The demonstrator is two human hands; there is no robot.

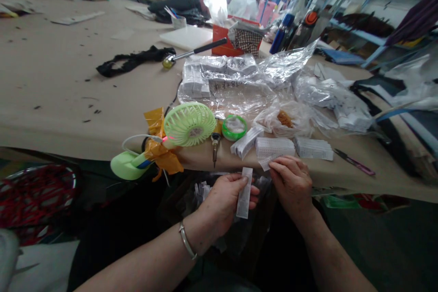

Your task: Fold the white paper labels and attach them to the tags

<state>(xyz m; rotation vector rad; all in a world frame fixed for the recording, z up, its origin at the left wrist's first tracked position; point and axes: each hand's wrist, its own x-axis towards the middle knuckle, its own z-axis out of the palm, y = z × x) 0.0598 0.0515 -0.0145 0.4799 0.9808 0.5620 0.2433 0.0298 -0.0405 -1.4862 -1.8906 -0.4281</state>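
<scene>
My left hand [227, 198] pinches a narrow white printed label strip [244, 198] upright between thumb and fingers, just off the table's front edge. At that edge my right hand [292, 180] is closed on the corner of another white label [265, 163], beside a stack of printed labels [274, 147]. A second label stack [314, 148] lies to the right of it, and a slanted bundle of folded labels [247, 142] to the left. Behind the bundle sits a round green container [234, 127] with something whitish in it.
A light-green fan [190, 124] is taped to the table edge at left, beside a soldering-iron-like tool [215, 143]. Pink-handled snips [356, 163] lie at right. Behind are plastic-wrapped label bundles [195, 80], a bag with brown rubber bands [284, 119] and a black-handled tool [205, 48].
</scene>
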